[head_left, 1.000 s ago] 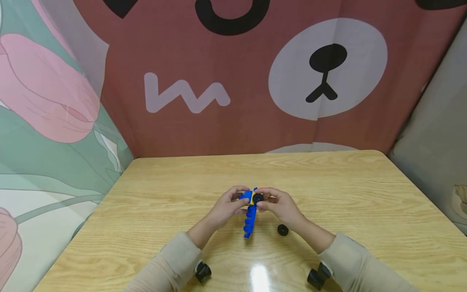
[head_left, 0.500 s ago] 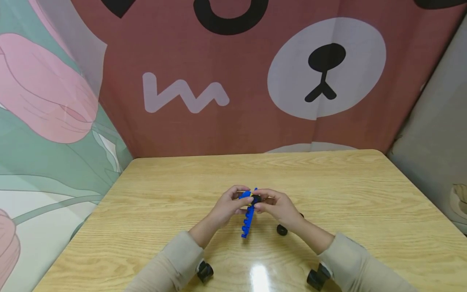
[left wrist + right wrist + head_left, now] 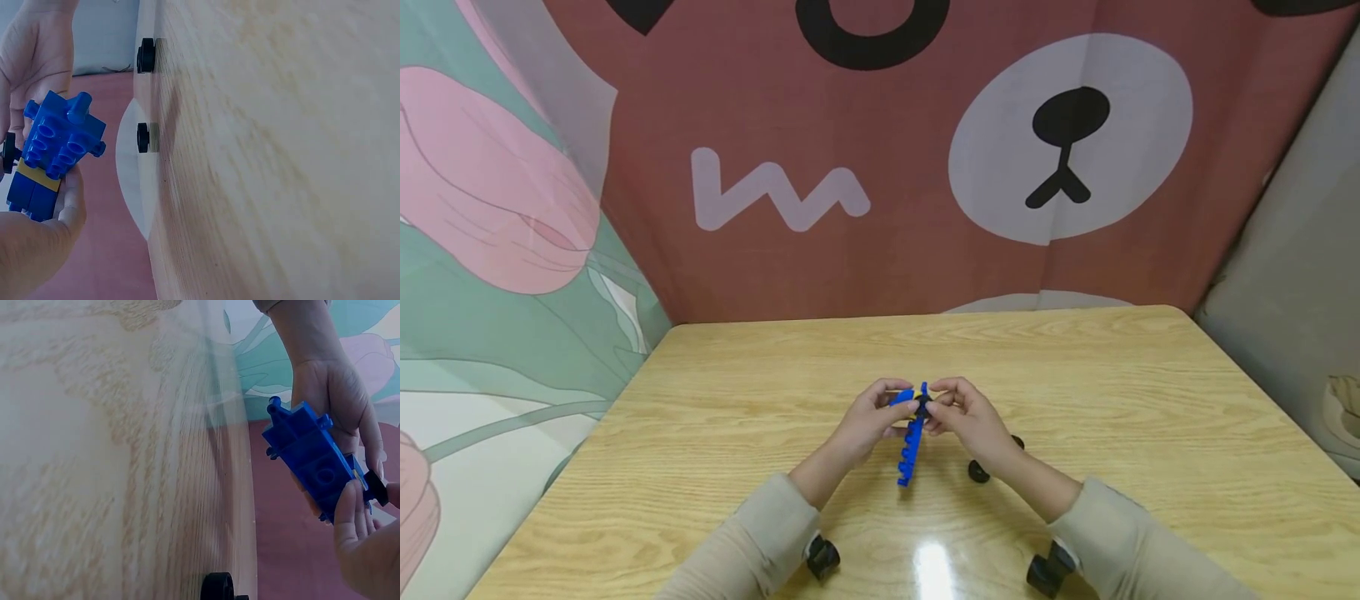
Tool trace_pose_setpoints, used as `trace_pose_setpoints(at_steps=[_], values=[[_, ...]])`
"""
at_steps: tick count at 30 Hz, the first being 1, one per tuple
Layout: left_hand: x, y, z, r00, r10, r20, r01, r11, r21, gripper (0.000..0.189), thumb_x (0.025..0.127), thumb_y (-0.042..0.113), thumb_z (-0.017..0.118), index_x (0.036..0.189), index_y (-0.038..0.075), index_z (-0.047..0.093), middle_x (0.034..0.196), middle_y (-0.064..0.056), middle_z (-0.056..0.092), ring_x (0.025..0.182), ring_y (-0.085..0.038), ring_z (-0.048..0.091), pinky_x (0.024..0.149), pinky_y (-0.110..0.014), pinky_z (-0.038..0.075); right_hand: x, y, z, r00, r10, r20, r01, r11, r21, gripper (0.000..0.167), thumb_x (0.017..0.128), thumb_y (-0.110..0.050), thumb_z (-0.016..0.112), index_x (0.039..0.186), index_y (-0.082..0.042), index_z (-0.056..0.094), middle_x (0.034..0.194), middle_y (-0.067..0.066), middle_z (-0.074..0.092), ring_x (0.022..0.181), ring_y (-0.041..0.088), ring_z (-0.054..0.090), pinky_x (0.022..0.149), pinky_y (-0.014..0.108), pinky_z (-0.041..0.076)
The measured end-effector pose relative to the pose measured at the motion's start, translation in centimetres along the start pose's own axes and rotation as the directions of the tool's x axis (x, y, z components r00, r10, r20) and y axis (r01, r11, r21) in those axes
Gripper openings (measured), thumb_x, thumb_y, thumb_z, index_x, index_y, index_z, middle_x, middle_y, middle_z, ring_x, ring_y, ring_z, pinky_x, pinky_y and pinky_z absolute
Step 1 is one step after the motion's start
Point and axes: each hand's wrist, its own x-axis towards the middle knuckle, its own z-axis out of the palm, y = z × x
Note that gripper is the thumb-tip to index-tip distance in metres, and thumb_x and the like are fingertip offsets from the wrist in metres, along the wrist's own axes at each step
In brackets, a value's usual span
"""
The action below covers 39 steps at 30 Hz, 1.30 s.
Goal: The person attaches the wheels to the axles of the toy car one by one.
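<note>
My left hand (image 3: 865,423) grips a toy built of blue and yellow bricks, its thumb along the near side. The toy has a long blue base (image 3: 910,454) with round pegs at its end, a yellow brick (image 3: 39,175) and blue studded bricks (image 3: 34,197). A black toy wheel (image 3: 375,489) sits against the side of the toy, by the yellow part. My right hand (image 3: 973,421) pinches at this wheel with its thumb, while its fingertips touch the blue base in the right wrist view. The toy is held up above the table, and fingers partly hide the wheel.
Two loose black wheels lie on the wooden table (image 3: 737,375): one (image 3: 978,472) below my right hand, the other (image 3: 1018,442) partly behind the right wrist. A printed curtain (image 3: 820,275) hangs behind the far edge.
The toy has turned slightly, so less of the wheel's face shows. My right thumb has moved up onto the wheel. The second loose wheel has come into sight past the right wrist.
</note>
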Motion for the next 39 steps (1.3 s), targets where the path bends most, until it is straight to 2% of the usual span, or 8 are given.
trace_pose_setpoints(at_steps=[5,11,19,24,28,33,39], values=[[0.04,-0.05,-0.01,1.0,-0.006,-0.003,0.005,1.0,-0.014,0.043,0.083,0.017,0.058,0.118,-0.002,0.041,0.104,-0.016,0.049,0.092,-0.024,0.054,0.075,-0.04,0.046,0.02,-0.02,0.12,0.998,0.052,-0.033,-0.051,0.998,0.04,0.032,0.087,-0.007,0.05,0.112,0.012,0.042,0.083,0.012,0.055,0.073,0.019,0.057,0.071,0.034,0.048],[0.1,-0.08,-0.09,1.0,0.0,-0.001,0.0,1.0,-0.011,0.048,0.083,0.017,0.058,0.12,-0.006,0.037,0.103,-0.016,0.049,0.091,-0.024,0.055,0.075,-0.04,0.046,0.06,0.03,0.14,0.998,0.063,-0.026,-0.06,0.994,0.091,0.035,0.087,-0.007,0.05,0.115,0.012,0.043,0.083,0.011,0.057,0.074,0.02,0.059,0.072,0.035,0.048],[-0.01,0.09,0.03,1.0,0.017,-0.021,-0.018,1.0,-0.014,0.046,0.083,0.015,0.058,0.118,-0.007,0.039,0.102,-0.017,0.052,0.091,-0.025,0.055,0.073,-0.039,0.047,-0.11,-0.07,0.42,0.995,0.079,-0.058,-0.07,0.987,0.142,0.037,0.087,-0.007,0.05,0.117,0.013,0.044,0.09,0.01,0.06,0.074,0.017,0.059,0.073,0.035,0.047],[-0.07,0.22,0.13,0.999,0.01,-0.044,-0.011,1.0,-0.018,0.044,0.083,0.015,0.059,0.118,-0.005,0.041,0.101,-0.016,0.052,0.09,-0.024,0.056,0.073,-0.038,0.047,-0.15,-0.15,0.75,0.991,0.109,-0.078,-0.094,0.981,0.171,0.037,0.088,-0.005,0.049,0.12,0.011,0.041,0.089,0.01,0.061,0.074,0.016,0.059,0.072,0.032,0.048],[-0.15,0.34,0.1,0.999,0.007,-0.053,-0.007,1.0,-0.017,0.043,0.083,0.017,0.059,0.117,-0.002,0.042,0.101,-0.016,0.052,0.091,-0.023,0.056,0.074,-0.038,0.047,-0.06,-0.21,0.99,0.986,0.132,-0.099,-0.111,0.975,0.192,0.033,0.088,-0.006,0.048,0.113,0.013,0.042,0.086,0.01,0.061,0.074,0.016,0.06,0.072,0.032,0.048],[-0.49,0.88,0.24,0.999,0.009,-0.052,-0.009,1.0,-0.012,0.04,0.083,0.014,0.058,0.117,-0.002,0.043,0.102,-0.015,0.053,0.091,-0.023,0.056,0.075,-0.038,0.047,0.03,-0.2,0.97,0.988,0.133,-0.083,-0.114,0.974,0.196,0.031,0.088,-0.005,0.047,0.109,0.017,0.045,0.088,0.01,0.061,0.075,0.017,0.06,0.073,0.032,0.048],[-0.16,0.45,0.06,0.999,0.008,-0.048,-0.008,1.0,-0.013,0.04,0.083,0.014,0.058,0.116,-0.002,0.043,0.102,-0.016,0.053,0.091,-0.024,0.056,0.074,-0.037,0.047,-0.01,-0.36,0.82,0.99,0.136,-0.048,-0.122,0.969,0.217,0.031,0.088,-0.006,0.048,0.109,0.017,0.045,0.087,0.008,0.061,0.076,0.017,0.06,0.074,0.032,0.047]])
